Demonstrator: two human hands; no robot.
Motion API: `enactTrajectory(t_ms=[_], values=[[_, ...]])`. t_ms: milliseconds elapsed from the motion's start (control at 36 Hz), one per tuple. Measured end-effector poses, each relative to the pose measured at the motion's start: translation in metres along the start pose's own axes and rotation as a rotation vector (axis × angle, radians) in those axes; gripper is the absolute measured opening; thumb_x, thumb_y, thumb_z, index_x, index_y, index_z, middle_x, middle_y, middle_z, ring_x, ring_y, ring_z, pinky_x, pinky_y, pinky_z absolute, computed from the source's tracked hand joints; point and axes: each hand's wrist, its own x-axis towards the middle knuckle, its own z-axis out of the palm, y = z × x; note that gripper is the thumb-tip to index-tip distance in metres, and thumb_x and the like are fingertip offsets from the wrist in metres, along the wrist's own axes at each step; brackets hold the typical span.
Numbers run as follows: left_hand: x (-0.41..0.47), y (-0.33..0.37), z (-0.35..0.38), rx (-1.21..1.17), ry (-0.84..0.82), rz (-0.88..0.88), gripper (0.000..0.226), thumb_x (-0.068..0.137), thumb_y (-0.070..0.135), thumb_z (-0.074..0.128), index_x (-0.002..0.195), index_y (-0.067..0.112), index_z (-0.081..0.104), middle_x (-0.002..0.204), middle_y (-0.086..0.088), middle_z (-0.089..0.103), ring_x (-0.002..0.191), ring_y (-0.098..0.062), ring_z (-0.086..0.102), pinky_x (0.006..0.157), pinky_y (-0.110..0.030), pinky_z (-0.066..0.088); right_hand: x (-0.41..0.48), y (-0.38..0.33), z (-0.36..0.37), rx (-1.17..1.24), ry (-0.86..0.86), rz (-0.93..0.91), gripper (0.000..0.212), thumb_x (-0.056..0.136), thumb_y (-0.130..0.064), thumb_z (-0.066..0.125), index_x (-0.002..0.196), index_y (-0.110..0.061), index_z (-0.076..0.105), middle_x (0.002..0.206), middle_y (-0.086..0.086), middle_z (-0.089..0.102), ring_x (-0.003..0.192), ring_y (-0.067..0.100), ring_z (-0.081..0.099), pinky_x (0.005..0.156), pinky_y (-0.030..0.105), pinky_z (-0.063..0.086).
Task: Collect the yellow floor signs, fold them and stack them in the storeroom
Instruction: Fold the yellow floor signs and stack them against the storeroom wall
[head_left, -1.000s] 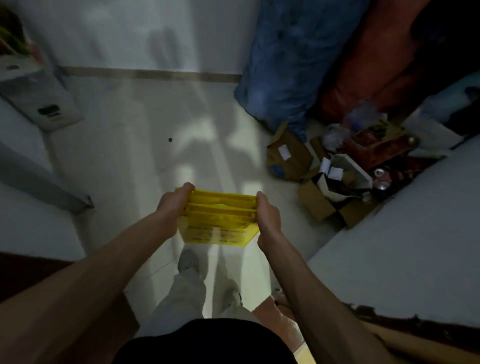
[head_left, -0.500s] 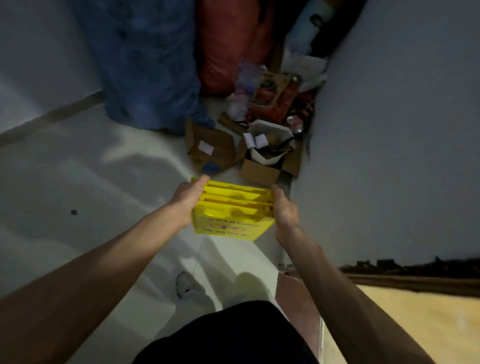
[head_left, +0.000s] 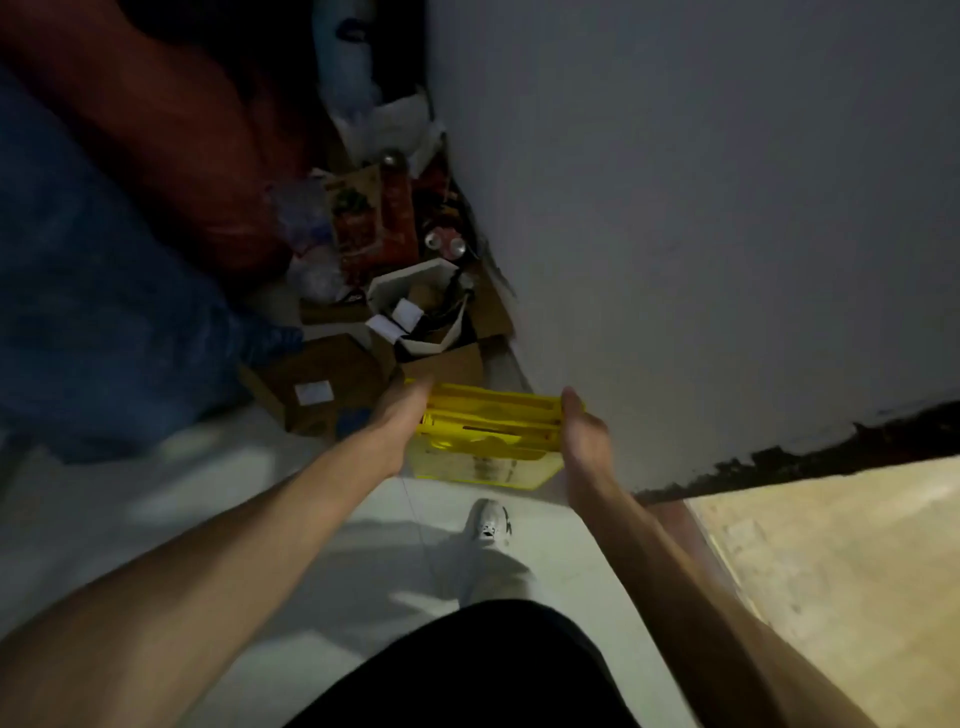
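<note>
Currently clamped between both palms: folded yellow floor signs, held edge-up in front of body, above pale floor, just beside grey wall and near cardboard boxes. Left hand pressed flat on left end, right hand on right end, fingers extended, not curled. Likely rigid thin plastic, light, smooth, prone to slipping or fanning open under side squeeze alone. Safer hold probably at top handle slot or under bottom edge. Count unclear in dim light.

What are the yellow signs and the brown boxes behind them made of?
Yellow signs: likely moulded plastic, smooth with a slight sheen, ribbed along the top edge. Brown boxes: corrugated cardboard by the look, matte, creased flaps, white label. Dim light, so finish is uncertain.
</note>
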Motion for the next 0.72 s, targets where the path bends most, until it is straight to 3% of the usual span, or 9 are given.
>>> enactTrajectory(t_ms=[83,167,278,361,417,472,583,722], values=[[0.01,0.018,0.017,0.07,-0.06,-0.026,0.089,0.066,0.064,0.057,0.142,0.019,0.044,0.137,-0.008,0.054,0.119,-0.033,0.055,0.101,-0.047,0.046,0.011,0.005,-0.003,0.095,0.041,0.065,0.071,0.084,-0.066,0.044,0.116,-0.007,0.066,0.117,0.015,0.068,0.103,0.035,0.063,0.095,0.048,0.05],[0.028,0.031,0.029,0.149,-0.106,-0.009,0.074,0.071,0.061,0.058,0.131,0.017,0.055,0.127,-0.01,0.06,0.11,-0.031,0.06,0.098,-0.046,0.049,0.018,0.006,-0.005,0.158,0.086,0.119,0.075,0.082,-0.068,0.044,0.121,-0.007,0.065,0.122,0.015,0.067,0.108,0.034,0.062,0.099,0.047,0.048],[0.058,0.046,0.044,0.271,-0.13,0.063,0.073,0.05,0.067,0.055,0.108,0.025,0.065,0.118,-0.007,0.065,0.105,-0.027,0.062,0.099,-0.043,0.048,0.025,0.009,0.0,0.213,0.158,0.169,0.069,0.087,-0.065,0.044,0.121,-0.008,0.065,0.123,0.013,0.066,0.111,0.033,0.061,0.096,0.041,0.048],[0.054,0.066,0.054,0.34,-0.197,0.034,0.039,0.082,0.054,0.054,0.094,0.018,0.063,0.104,-0.003,0.065,0.095,-0.021,0.061,0.095,-0.033,0.046,0.029,0.018,0.01,0.232,0.221,0.199,0.065,0.091,-0.064,0.043,0.117,-0.009,0.066,0.12,0.016,0.067,0.109,0.035,0.061,0.096,0.043,0.047],[0.062,0.073,0.062,0.383,-0.276,0.032,0.034,0.096,0.041,0.045,0.11,0.013,0.06,0.111,-0.003,0.056,0.102,-0.022,0.054,0.094,-0.032,0.041,0.027,0.022,0.019,0.25,0.256,0.223,0.063,0.092,-0.062,0.043,0.118,-0.009,0.065,0.121,0.018,0.066,0.111,0.036,0.061,0.1,0.046,0.046],[0.076,0.075,0.072,0.443,-0.352,0.022,0.043,0.099,0.037,0.04,0.131,0.009,0.05,0.127,-0.005,0.052,0.106,-0.024,0.049,0.093,-0.033,0.039,0.028,0.028,0.029,0.279,0.299,0.268,0.067,0.09,-0.065,0.042,0.122,-0.01,0.063,0.122,0.017,0.066,0.113,0.036,0.061,0.1,0.046,0.046],[0.104,0.077,0.085,0.567,-0.449,0.102,0.02,0.1,0.029,0.04,0.11,0.014,0.048,0.123,-0.015,0.053,0.101,-0.021,0.046,0.088,-0.034,0.041,0.033,0.034,0.048,0.379,0.379,0.344,0.064,0.091,-0.062,0.045,0.123,-0.009,0.062,0.122,0.015,0.066,0.11,0.034,0.062,0.098,0.043,0.048],[0.144,0.079,0.109,0.718,-0.526,0.152,0.022,0.099,0.031,0.041,0.099,0.014,0.056,0.123,-0.014,0.056,0.102,-0.024,0.05,0.096,-0.04,0.041,0.055,0.045,0.071,0.525,0.478,0.362,0.067,0.085,-0.065,0.05,0.121,-0.01,0.063,0.119,0.011,0.069,0.104,0.028,0.066,0.096,0.044,0.052]])
